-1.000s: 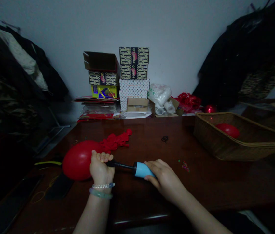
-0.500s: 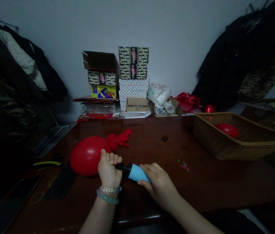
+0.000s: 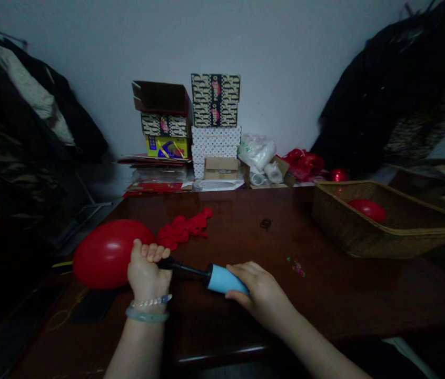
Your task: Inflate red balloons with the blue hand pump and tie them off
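A large red balloon (image 3: 107, 255), inflated, lies at the left of the dark table. My left hand (image 3: 147, 268) is closed at the balloon's neck and around the black end of a balloon pump (image 3: 222, 279); the neck itself is hidden by the fingers. My right hand (image 3: 259, 292) wraps round the pump's light blue barrel. Between the two hands a thin black rod of the pump shows, drawn out. Behind my left hand lies a heap of flat red balloons (image 3: 183, 229).
On the right stands a wicker basket (image 3: 333, 223) with a red balloon (image 3: 367, 210) inside. Small coloured bits (image 3: 297, 268) and black bands (image 3: 265, 225) lie on the table (image 3: 238, 242). Stacked boxes (image 3: 216, 142) line the back wall. A dark flat object (image 3: 94, 305) lies front left.
My left hand has moved left with the balloon, drawing out the pump's black rod. The balloon looks bigger. My right hand has stayed almost in place.
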### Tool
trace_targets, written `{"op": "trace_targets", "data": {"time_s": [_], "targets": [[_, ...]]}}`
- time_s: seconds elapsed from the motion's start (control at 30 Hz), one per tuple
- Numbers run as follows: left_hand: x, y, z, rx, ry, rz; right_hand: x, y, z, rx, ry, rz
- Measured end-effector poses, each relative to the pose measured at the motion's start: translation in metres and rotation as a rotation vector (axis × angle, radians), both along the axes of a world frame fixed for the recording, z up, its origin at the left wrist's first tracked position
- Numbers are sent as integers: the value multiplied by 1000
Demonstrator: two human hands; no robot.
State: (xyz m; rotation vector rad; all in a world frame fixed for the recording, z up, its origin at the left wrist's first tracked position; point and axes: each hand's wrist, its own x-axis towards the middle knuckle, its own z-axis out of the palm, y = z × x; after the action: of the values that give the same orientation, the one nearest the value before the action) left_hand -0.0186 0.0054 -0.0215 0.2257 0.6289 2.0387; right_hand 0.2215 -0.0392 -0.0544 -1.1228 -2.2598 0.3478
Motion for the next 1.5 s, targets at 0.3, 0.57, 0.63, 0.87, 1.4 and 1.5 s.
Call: {"op": "trace_targets", "data": {"time_s": [0.3,0.57,0.63,0.87,1.4,1.5], "targets": [[6,-2,2,-19,-20,29,-2,1,-9,87,-20,-58],[20,-4,-3,-23,-12,-16,-14,-3,-12,165,14,-63],[25,-6,-3,-21,5,-38,-19,-6,-12,171,16,-61],[35,-9,-1,-17,53,-60,-25,-8,-10,186,58,-39],[-7,-5,13,16,17,-2,-18,-5,2,118,70,11],[-15,-5,14,19,1,11,-17,-5,4,112,67,9]]}}
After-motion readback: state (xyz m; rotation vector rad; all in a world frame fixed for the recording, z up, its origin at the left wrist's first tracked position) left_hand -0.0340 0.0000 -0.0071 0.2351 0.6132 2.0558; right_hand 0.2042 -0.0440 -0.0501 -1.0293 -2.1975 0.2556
